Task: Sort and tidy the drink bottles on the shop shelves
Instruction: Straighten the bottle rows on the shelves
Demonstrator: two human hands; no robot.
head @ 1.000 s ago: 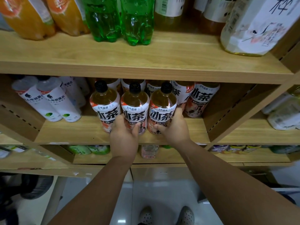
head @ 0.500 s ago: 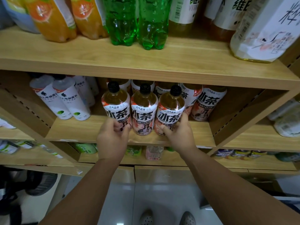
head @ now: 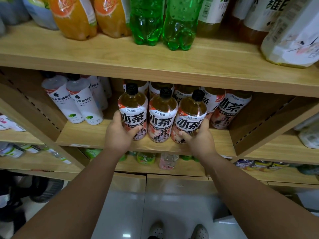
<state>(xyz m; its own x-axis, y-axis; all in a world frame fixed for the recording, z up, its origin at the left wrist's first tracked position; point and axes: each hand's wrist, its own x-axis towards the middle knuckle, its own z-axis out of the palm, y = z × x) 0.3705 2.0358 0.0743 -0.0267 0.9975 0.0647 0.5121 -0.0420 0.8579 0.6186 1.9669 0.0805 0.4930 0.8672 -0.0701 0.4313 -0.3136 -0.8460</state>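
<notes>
Three iced tea bottles with black caps and white-pink labels stand in a front row on the middle shelf [head: 86, 135]. My left hand [head: 119, 133] grips the left tea bottle [head: 133, 107] low down, thumb across its label. My right hand [head: 198, 137] grips the right tea bottle [head: 191, 114] at its base. The middle tea bottle [head: 163, 114] stands between them, untouched. More tea bottles [head: 231, 107] of the same kind stand behind and to the right.
White-labelled water bottles [head: 76, 102] stand at the left of the same shelf. Orange soda bottles [head: 74, 16], green soda bottles [head: 164, 19] and a large white jug [head: 291, 35] fill the upper shelf. Small bottles [head: 168, 161] line the lower shelf. Upright side panels [head: 259, 125] bound the compartment.
My left hand has shifted from the middle bottle to the left bottle and closed round it. My right hand stays on the right bottle. The view has moved closer.
</notes>
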